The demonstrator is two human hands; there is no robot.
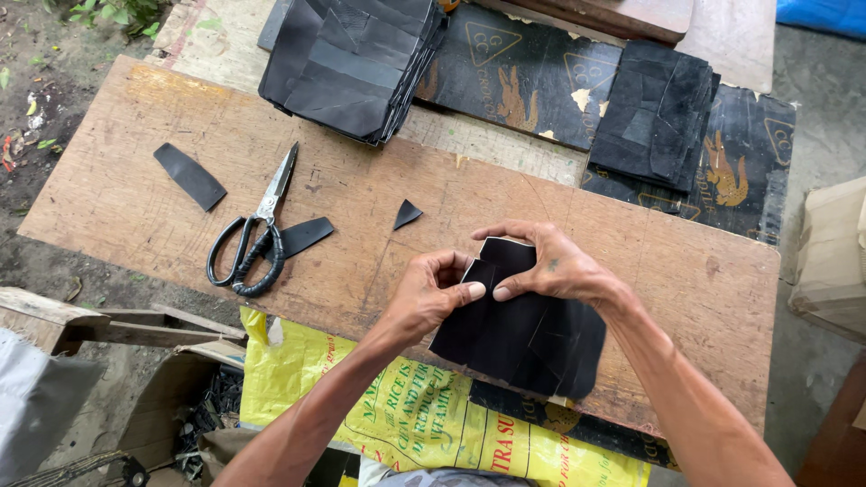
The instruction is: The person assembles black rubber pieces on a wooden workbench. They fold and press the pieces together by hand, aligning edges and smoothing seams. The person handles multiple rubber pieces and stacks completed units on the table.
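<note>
both hands — left hand (431,293), right hand (541,266) — pinched a stack of black rubber pieces (523,329) together, squaring its far edge; next, probably aligning — scissors (253,230) lay left.

Lying on the wooden board (126,194) at the left: black-handled scissors (254,225), blades pointing far. Beside them a long black strip (189,176), a leaf-shaped black offcut (305,236) touching the handles, and a small black triangle (407,214) to the right. Far back, two stacks of black sheets, a big stack (352,59) left, a smaller stack (657,113) right. Near edge, draped below the board, a yellow printed sack (397,410). Far right, a cardboard box (834,261).
</note>
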